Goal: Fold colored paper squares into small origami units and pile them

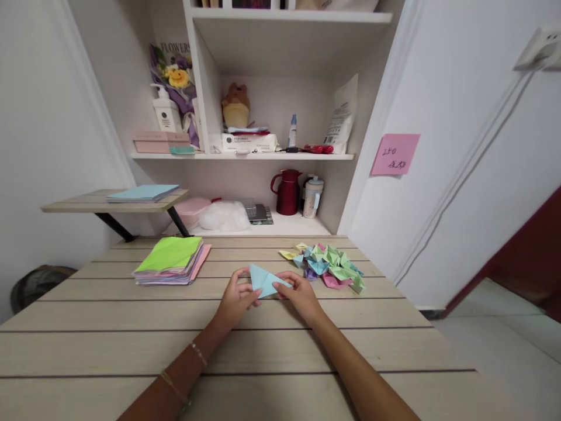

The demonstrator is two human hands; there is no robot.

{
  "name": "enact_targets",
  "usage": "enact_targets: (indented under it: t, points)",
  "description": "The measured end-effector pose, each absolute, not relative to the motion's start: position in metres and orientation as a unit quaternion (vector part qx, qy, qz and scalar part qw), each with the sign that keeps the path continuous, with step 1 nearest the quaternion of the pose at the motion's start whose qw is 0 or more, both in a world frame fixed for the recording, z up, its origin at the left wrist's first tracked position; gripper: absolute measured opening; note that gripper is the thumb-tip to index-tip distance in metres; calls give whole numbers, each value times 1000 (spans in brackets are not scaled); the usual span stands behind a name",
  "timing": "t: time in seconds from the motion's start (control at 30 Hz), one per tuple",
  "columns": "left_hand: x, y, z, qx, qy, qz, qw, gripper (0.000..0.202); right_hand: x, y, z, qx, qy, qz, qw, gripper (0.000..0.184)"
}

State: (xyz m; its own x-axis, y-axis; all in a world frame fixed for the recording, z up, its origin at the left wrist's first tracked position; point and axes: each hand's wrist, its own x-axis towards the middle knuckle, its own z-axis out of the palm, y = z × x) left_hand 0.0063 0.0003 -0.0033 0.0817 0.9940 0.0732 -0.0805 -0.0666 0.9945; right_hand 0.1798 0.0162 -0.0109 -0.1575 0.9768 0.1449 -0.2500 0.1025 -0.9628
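A light blue sheet of folded paper [263, 279], triangular in outline, is held up between both hands above the table. My left hand [235, 299] pinches its left and lower edge, thumb on the front and fingers behind. On the other side, my right hand [300, 295] grips the pointed right end, its thumb pressed on the paper. Close to the right hand lies a heap of folded paper pieces [328, 260] in green, blue, yellow, pink and purple. To the left rests a stack of square coloured paper [170, 263], bright green on top.
A small raised shelf [74, 202] with light blue paper [142, 193] stands at the back left. Behind the slatted table [219, 351] is a white shelf unit holding a red jug [288, 193], a cup [312, 199] and a white fluffy bundle [224, 216].
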Motion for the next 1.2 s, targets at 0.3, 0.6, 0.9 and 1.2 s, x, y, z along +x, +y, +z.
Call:
enact_targets:
  t: [0.3,0.6,0.9,1.2]
  points:
    - [6,2,-6,529,424,498,541,45,177,8,-6,-365,-544,552,516,25]
    - [8,2,-7,516,424,480,569,42,173,5,-5,-394,-523,569,498,29]
    - [9,3,-15,455,363,488,650,37,168,-5,-1,-361,-429,667,490,25]
    - [10,-2,-11,445,330,485,677,32,169,-8,-4,-276,-371,769,442,29]
